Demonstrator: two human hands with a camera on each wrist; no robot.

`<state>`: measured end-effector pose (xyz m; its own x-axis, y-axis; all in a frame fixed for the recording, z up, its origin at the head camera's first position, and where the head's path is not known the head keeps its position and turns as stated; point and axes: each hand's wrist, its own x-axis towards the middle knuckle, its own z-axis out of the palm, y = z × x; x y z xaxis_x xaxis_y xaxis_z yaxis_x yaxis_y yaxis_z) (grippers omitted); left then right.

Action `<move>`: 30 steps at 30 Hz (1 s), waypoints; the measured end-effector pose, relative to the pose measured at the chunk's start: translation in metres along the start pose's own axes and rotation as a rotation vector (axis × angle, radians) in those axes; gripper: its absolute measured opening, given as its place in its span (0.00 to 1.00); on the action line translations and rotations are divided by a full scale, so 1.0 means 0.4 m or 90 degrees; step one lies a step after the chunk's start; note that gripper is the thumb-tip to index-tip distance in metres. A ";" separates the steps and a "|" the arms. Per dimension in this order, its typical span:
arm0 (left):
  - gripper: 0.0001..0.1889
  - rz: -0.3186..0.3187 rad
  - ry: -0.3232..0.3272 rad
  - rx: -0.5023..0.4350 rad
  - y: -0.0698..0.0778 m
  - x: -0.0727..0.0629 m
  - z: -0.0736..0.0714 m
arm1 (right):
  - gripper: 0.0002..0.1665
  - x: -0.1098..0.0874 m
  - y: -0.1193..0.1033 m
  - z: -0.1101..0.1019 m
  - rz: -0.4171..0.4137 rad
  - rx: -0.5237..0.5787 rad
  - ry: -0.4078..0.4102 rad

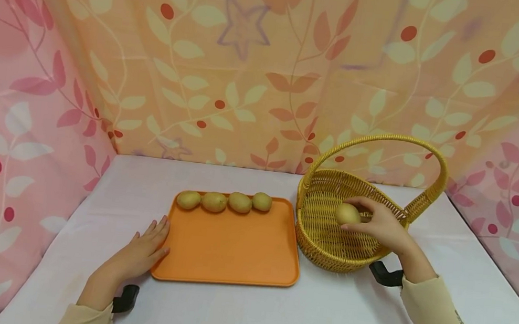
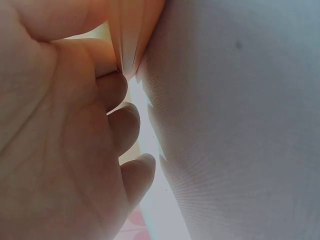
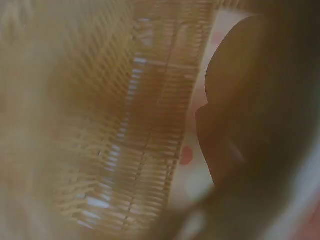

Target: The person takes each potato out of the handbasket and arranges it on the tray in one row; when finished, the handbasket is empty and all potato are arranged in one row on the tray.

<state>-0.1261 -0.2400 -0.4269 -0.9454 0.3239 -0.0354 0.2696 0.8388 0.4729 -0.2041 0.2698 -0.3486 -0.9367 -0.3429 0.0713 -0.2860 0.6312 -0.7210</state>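
Note:
My right hand [image 1: 378, 224] pinches a potato [image 1: 348, 214] between thumb and fingers, over the inside of the yellow wicker basket [image 1: 312, 247]. In the right wrist view the basket's woven wall [image 3: 145, 145] is blurred beside the dark shape of the hand. My left hand [image 1: 140, 251] lies at the left edge of the orange tray [image 1: 231, 254], its fingers extended along the rim. Up close in the left wrist view, the left hand's fingertips [image 2: 137, 175] are near the tray's rim [image 2: 131, 40]. Several potatoes [image 1: 214, 201] lie in a row along the tray's far edge.
The basket's tall handle [image 1: 385, 137] arches above it, right of the tray. A white cloth [image 1: 233, 317] covers the table. Patterned curtains [image 1: 259, 77] hang behind and on both sides. Black wrist devices [image 1: 125, 298] are worn at both sleeves.

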 end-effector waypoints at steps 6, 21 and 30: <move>0.33 -0.001 -0.002 0.001 -0.001 0.000 0.001 | 0.37 -0.020 -0.066 0.036 -0.016 0.109 0.008; 0.32 0.003 0.001 0.009 -0.005 -0.002 -0.003 | 0.35 -0.010 -0.234 0.216 -0.129 0.258 0.068; 0.32 0.005 -0.002 0.009 -0.001 0.001 -0.003 | 0.34 0.059 -0.248 0.330 0.000 0.329 0.141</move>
<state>-0.1267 -0.2408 -0.4261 -0.9430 0.3311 -0.0342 0.2790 0.8424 0.4609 -0.1711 0.1073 -0.3662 -0.9727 -0.1531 0.1743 -0.2019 0.1888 -0.9610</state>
